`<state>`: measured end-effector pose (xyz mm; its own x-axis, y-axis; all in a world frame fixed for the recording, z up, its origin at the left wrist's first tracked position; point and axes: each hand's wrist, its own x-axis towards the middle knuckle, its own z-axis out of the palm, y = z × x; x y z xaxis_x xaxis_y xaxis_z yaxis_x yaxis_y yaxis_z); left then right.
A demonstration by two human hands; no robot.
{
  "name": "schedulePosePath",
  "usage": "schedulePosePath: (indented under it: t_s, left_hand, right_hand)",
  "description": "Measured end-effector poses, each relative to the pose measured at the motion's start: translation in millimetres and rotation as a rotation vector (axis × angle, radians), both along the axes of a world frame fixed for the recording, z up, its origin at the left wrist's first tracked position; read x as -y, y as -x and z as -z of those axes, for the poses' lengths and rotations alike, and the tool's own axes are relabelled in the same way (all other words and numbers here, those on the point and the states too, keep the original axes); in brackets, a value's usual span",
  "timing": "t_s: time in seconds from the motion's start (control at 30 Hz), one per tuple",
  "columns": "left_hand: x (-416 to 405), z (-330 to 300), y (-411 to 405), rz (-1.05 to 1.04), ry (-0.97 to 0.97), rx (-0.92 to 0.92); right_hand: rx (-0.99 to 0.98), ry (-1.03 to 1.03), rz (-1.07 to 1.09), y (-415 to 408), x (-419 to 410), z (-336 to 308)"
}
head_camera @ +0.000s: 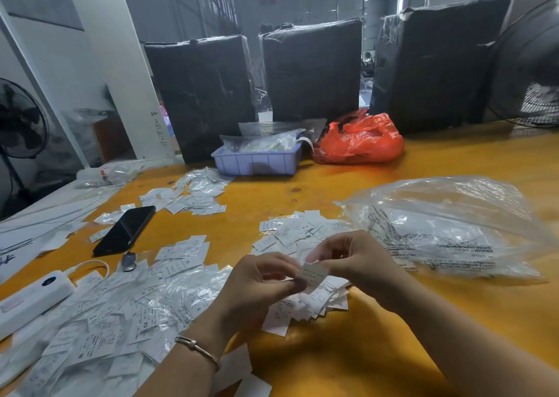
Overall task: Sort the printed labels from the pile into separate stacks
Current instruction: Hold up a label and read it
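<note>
the fingers of the left hand [266,278] and the right hand [354,260] are curled in, together pinching one small white printed paper label [313,272], held just above a fanned stack of white labels [308,303] on the yellow wooden surface [393,166]. a thin metal bangle [198,349] circles the left wrist. a big loose pile of labels and clear wrappers [99,324] lies to the left, another small stack [293,230] just beyond the hands. a crumpled clear plastic bag [447,224] sits right, a black phone [125,230] left, a lavender plastic bin [257,160] farther back.
</note>
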<state>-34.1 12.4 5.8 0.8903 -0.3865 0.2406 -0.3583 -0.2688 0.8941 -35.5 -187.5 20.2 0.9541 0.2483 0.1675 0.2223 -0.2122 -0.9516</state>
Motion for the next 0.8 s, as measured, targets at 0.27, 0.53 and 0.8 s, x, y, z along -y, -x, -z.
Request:
schedulePosePath:
  t_s: [0.27, 0.53, 0.8]
  left_hand:
    - [1.3, -0.9, 2.1, 0.015, 0.042, 0.001]
    - [1.0, -4.2, 3.6, 0.013, 0.163, 0.013]
    - [-0.4, -5.0, 2.1, -0.040, 0.227, -0.004]
  right_hand:
    - [-0.013, -0.108, 0.058, -2.0, 3.5, -1.0]
    - [0.004, -0.123, 0.000, -1.7, -2.5, 4.5]
    - [0.272, -0.030, 0.022, 5.1, -1.2, -5.0]
